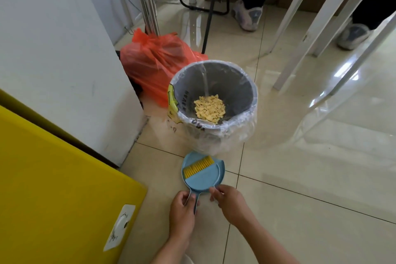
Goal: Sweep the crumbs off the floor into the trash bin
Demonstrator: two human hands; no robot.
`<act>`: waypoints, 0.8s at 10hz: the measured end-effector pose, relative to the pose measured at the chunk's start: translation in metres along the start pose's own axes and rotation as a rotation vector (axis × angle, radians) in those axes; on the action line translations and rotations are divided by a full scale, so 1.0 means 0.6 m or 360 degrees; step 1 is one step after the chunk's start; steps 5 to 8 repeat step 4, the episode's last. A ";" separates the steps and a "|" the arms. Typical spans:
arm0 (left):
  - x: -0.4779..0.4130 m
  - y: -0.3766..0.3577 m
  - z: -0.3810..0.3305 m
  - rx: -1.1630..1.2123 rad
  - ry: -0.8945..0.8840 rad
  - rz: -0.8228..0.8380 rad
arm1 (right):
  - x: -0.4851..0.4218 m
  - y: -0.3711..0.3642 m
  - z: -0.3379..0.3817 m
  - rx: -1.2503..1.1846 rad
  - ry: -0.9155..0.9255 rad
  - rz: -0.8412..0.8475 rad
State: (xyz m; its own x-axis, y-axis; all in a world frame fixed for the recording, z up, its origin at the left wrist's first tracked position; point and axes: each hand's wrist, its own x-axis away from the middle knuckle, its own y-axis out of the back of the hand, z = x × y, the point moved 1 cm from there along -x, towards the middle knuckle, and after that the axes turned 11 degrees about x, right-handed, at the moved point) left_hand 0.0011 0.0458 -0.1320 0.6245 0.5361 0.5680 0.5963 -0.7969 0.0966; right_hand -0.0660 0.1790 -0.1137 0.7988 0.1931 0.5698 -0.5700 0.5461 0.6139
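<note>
**Crumbs in the bin, dustpan set on the floor**

The yellow crumbs (210, 109) are lying piled inside the lined trash bin (246, 113). At its 6 o'clock, the blue dustpan (205, 178) is lying on the tiles, the yellow-bristled brush (198, 166) nested in it. The left hand (182, 210) is pinching the handle; the right hand (230, 201) is touching the pan's near rim with loosely curled fingertips. An orange bag (154, 64) is sitting at the bin's 10 o'clock.

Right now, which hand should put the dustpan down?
Probably the left hand: it holds the handle of the dustpan. The right hand only touches the pan's rim with its fingertips. The crumbs are in the bin.
</note>
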 end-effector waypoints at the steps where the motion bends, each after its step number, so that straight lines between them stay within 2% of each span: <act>1: -0.011 0.013 0.006 -0.0161 -0.0068 0.0038 | -0.002 0.005 0.004 0.0091 0.0039 -0.0042; 2: -0.022 0.025 0.010 -0.0367 -0.0189 0.0088 | 0.005 0.008 0.001 0.0090 -0.0042 -0.0079; 3: -0.014 0.038 -0.010 -0.0563 -0.0495 -0.0037 | 0.034 0.019 -0.011 0.0097 -0.0127 -0.0114; 4: 0.005 0.049 -0.053 -0.0598 -0.0955 -0.0211 | 0.053 0.060 -0.003 0.0053 -0.0101 -0.0344; 8: 0.005 0.049 -0.053 -0.0598 -0.0955 -0.0211 | 0.053 0.060 -0.003 0.0053 -0.0101 -0.0344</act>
